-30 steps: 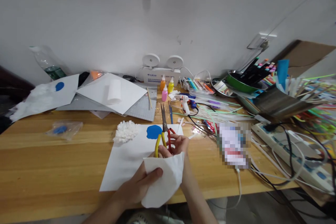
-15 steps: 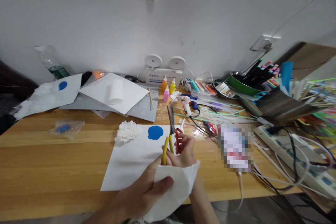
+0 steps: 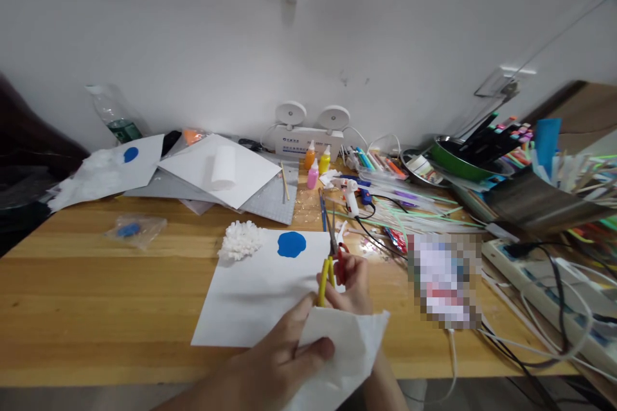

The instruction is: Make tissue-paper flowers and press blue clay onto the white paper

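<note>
My left hand point(image 3: 284, 353) grips a white paper piece point(image 3: 344, 340), its thumb pressed over the front. Just beyond it, my right hand point(image 3: 354, 286) is closed on scissors with red on the handle point(image 3: 342, 263); the blades point(image 3: 333, 231) point away from me, slightly apart. Between the hands stands a bent yellow strip point(image 3: 324, 282); I cannot tell whether it belongs to the scissors. A white sheet point(image 3: 241, 308) lies beyond my left hand, bearing a blue patch point(image 3: 292, 244) and a ruffled white clump point(image 3: 241, 241) at its upper left corner.
Small paint bottles point(image 3: 313, 175), a glue gun point(image 3: 351, 198) and loose strips crowd the back. On the right are a blurred-out item point(image 3: 443, 279), a power strip point(image 3: 540, 289) and a green pan point(image 3: 457, 164) of pens. A plastic bag point(image 3: 137, 231) lies left.
The whole view has shifted, so the table items appear slightly to the right. My hands and the scissors are a little lower and further right, still holding the same things.
</note>
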Available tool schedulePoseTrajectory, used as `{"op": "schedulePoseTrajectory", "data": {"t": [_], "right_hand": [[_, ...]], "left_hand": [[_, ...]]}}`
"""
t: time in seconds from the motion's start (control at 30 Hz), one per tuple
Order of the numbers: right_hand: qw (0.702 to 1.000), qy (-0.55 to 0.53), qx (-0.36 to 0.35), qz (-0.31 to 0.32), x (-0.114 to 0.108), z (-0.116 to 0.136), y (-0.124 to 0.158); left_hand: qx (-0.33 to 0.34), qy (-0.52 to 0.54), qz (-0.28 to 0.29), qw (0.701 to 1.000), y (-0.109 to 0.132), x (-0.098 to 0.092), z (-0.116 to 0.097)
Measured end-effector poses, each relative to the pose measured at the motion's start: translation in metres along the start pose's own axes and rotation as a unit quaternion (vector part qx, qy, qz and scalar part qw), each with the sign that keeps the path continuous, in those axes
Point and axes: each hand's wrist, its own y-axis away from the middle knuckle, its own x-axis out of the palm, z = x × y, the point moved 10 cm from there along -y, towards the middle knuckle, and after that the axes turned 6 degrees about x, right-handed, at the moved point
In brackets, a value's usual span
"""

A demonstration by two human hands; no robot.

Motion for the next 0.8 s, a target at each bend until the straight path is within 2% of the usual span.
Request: {"op": "schedulePoseTrajectory", "data": {"t": [0.07, 0.13, 0.23, 0.33, 0.43, 0.6, 0.7, 0.8], "right_hand": [[0.995, -0.085, 0.042, -0.006, -0.011, -0.008, -0.009], [0.985, -0.153, 0.077, 0.013, -0.018, -0.008, -0.016], [0.967, -0.223, 0.081, 0.096, -0.012, 0.012, -0.016], [0.958, -0.226, 0.113, 0.135, -0.003, 0.021, -0.006], [0.966, -0.178, 0.141, 0.122, 0.001, 0.013, 0.002], [0.978, -0.157, 0.116, 0.075, -0.004, 0.01, -0.003], [0.978, -0.173, 0.11, 0.027, -0.012, 0.013, -0.015], [0.974, -0.204, 0.094, -0.039, -0.019, 0.015, -0.028]], "left_hand": [[-0.019, 0.055, -0.017, 0.998, -0.001, -0.005, 0.006], [-0.033, 0.111, -0.064, 0.991, -0.002, -0.02, 0.014], [-0.052, 0.146, -0.148, 0.977, -0.006, -0.051, 0.027], [-0.059, 0.137, -0.175, 0.973, -0.013, -0.068, 0.03], [-0.072, 0.132, -0.151, 0.977, -0.022, -0.065, 0.023], [-0.076, 0.161, -0.102, 0.979, -0.029, -0.055, 0.018], [-0.016, 0.244, -0.038, 0.969, -0.029, -0.045, 0.024], [0.072, 0.302, 0.0, 0.95, -0.024, -0.036, 0.031]]}}
